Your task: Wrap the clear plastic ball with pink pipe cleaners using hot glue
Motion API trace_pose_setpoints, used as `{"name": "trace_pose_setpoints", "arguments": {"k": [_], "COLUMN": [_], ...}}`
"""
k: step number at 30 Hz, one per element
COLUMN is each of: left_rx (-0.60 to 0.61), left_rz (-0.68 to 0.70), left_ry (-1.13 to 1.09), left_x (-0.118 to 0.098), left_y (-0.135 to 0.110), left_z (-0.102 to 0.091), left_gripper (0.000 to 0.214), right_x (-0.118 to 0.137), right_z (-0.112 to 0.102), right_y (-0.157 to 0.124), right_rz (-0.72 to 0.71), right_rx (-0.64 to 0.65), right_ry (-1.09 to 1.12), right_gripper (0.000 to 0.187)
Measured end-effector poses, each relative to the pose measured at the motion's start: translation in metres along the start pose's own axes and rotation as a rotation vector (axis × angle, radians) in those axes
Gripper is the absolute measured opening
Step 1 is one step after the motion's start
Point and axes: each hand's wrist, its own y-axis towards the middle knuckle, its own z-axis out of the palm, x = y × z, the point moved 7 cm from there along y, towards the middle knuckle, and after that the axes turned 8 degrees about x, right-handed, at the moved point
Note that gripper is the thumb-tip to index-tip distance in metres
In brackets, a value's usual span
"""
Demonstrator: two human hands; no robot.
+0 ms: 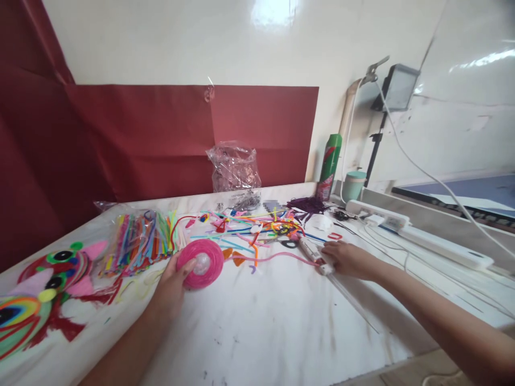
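Observation:
My left hand point(175, 276) grips a round, bright pink coiled disc point(209, 279) by its left edge, with the thumb near its pale, shiny centre. From the disc, a pink strand point(277, 257) runs right across the table to my right hand's side. There my right hand point(348, 260) is closed at a white glue gun point(311, 252) with red marks; its grip is partly hidden. A long clear rod point(354, 303) extends from the gun's near end toward the front. Black-handled scissors point(288, 244) lie just left of the gun.
Bundled coloured pipe cleaners point(140, 241) lie in plastic at left, beside decorated animal-like faces point(60, 273). Loose craft pieces point(249, 228) are scattered at centre. Behind stand a clear plastic bag point(235, 169), a green spray can point(330, 166) and a cup point(354, 185). A power strip point(442, 246) and cables run along the right.

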Motion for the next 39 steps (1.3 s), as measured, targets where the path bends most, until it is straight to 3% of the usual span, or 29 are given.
{"name": "trace_pose_setpoints", "arguments": {"k": [6,12,15,17,20,25,28,33,39], "left_rx": [0.02,0.009,0.034,0.041,0.031,0.053,0.018,-0.005,0.012], "left_rz": [-0.009,-0.031,-0.048,-0.033,0.016,0.032,0.044,0.029,-0.037], "left_ry": [0.027,0.031,0.018,0.031,0.065,0.06,0.112,0.246,0.294], "left_x": [-0.004,-0.008,-0.002,0.003,0.007,0.014,0.012,0.009,0.014], "left_y": [-0.006,-0.01,-0.006,-0.003,-0.002,-0.004,-0.004,-0.008,-0.012], "left_z": [0.007,0.012,0.011,0.008,0.002,-0.002,-0.005,-0.002,0.007], "left_gripper": [0.062,0.062,0.067,0.067,0.06,0.064,0.064,0.071,0.078], "right_x": [-0.01,-0.038,-0.035,-0.017,0.031,0.133,0.177,0.195,0.207], "right_z": [-0.008,-0.035,-0.043,-0.046,-0.045,-0.026,-0.009,0.005,-0.015], "right_y": [-0.005,-0.016,-0.015,-0.007,0.013,0.037,0.034,0.021,0.016], "right_rz": [0.012,0.231,0.321,0.319,0.258,0.141,0.062,-0.004,-0.098], "right_rx": [-0.121,-0.346,-0.391,-0.399,-0.369,-0.189,-0.035,-0.024,-0.029], "right_ry": [0.139,0.427,0.623,0.758,0.919,1.002,0.966,0.917,0.97], "right_gripper": [0.031,0.031,0.03,0.035,0.041,0.047,0.053,0.049,0.031]}}
